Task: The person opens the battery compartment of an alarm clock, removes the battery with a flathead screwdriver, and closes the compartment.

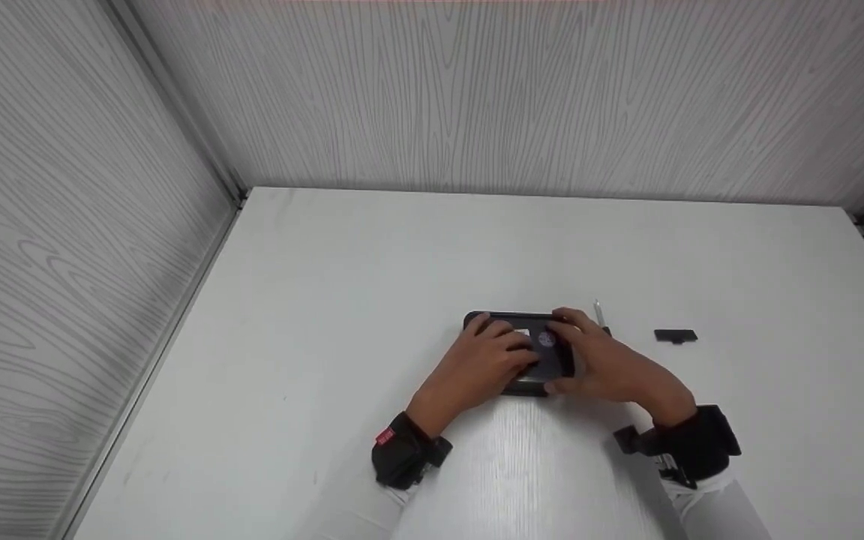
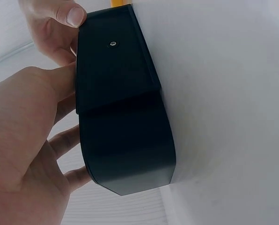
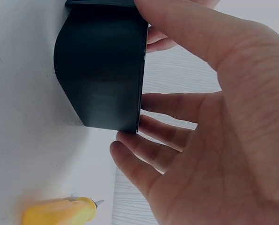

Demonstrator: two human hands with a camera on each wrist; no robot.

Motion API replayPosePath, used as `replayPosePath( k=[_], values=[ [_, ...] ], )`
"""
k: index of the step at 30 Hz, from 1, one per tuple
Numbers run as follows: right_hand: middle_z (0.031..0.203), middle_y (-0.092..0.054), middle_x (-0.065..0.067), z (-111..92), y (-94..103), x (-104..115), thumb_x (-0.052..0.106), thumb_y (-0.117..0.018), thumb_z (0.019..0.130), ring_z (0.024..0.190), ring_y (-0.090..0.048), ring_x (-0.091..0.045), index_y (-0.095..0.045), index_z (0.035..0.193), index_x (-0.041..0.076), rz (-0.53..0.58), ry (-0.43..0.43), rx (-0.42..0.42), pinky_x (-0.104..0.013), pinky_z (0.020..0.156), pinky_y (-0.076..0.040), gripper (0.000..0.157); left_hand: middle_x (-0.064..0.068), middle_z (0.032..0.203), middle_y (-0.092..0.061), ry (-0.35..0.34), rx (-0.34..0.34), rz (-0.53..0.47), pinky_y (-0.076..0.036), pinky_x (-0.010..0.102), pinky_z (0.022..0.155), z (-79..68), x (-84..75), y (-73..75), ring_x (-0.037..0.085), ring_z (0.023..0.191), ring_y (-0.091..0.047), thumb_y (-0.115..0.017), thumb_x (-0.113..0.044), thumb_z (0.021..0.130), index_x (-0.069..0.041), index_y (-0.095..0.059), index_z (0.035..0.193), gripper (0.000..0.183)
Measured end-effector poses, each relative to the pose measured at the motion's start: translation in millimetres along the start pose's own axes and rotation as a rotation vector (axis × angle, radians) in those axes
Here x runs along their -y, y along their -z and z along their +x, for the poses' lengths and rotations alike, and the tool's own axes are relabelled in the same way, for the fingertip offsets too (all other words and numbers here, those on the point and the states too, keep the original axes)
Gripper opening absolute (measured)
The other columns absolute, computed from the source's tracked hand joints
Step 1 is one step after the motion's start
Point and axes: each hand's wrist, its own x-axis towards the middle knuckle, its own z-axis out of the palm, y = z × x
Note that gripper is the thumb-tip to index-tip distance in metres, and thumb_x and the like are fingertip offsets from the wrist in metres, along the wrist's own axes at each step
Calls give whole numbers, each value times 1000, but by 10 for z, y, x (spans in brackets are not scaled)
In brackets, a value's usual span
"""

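A black box-shaped device (image 1: 526, 386) lies on the table between both hands, with a white label and a round purple sticker on its upper face. My left hand (image 1: 488, 356) rests over its left part, the fingers spread across the upper face. At the right end, my right hand (image 1: 604, 364) holds the device, thumb at the near edge and fingers toward the far edge. In the left wrist view, a small screw shows on the side of the device (image 2: 111, 70). The right wrist view shows its slanted end (image 3: 99, 70), with fingertips right at the upper edge.
Just beyond the right hand lies a screwdriver (image 1: 600, 313), its yellow handle (image 3: 60, 212) visible in the right wrist view. Farther right on the white table (image 1: 327, 300) is a small black cover-like piece (image 1: 676, 335) with a tab. Wood-grained panels (image 1: 439, 97) stand behind and at the sides.
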Motion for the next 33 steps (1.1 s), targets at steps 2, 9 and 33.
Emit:
replayPosePath(
  k=[2,9,33],
  values=[
    [155,-27,-17,-2,0,4,40,-77,80,135,-42,-36,-38,147,2,2,-1,-2,-52,105,-43,86,-13,125,-66,0,-4,1,-40,46,111,-1,-2,1,13,120,-55,-58,-32,97,-35,-67,123,27],
    [155,-26,-15,-15,3,6,37,-77,81,134,-43,-34,-37,147,2,5,-1,4,-50,103,-44,85,-15,122,-67,-6,-45,29,-43,44,108,-11,-6,-16,12,115,-58,-59,-35,97,-36,-68,120,25],
    [155,-26,-18,7,10,11,34,-78,80,133,-44,-35,-38,147,2,1,1,15,-50,104,-44,85,-14,108,-72,49,-85,-28,-46,38,104,-9,3,4,11,107,-60,-57,-37,97,-28,-67,111,19]
  ],
)
